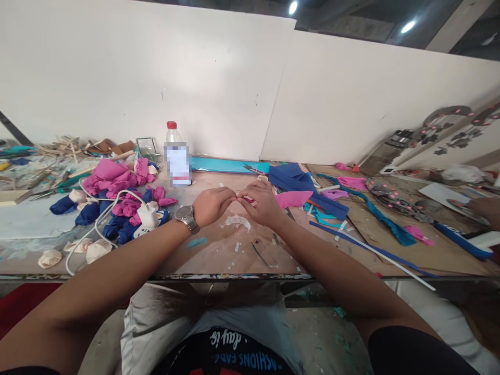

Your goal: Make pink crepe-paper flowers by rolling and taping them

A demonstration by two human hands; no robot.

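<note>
Over the middle of the table, my left hand (213,205) and my right hand (259,202) meet fingertip to fingertip. Pinched between them is a small piece of pink fabric (248,199), mostly covered by the fingers. A watch sits on my left wrist. Just right of my right hand lies a larger pink fabric piece (294,199), with folded dark blue fabric (291,178) behind it. Scissors (254,170) rest near the back, beyond my right hand.
Pink and blue fabric bundles (111,179) crowd the left, beside a white cable and plug (147,214). A bottle (172,133) stands behind a phone (178,165). Fabric strips (375,211) cover cardboard at right, where another person's hand (484,209) shows.
</note>
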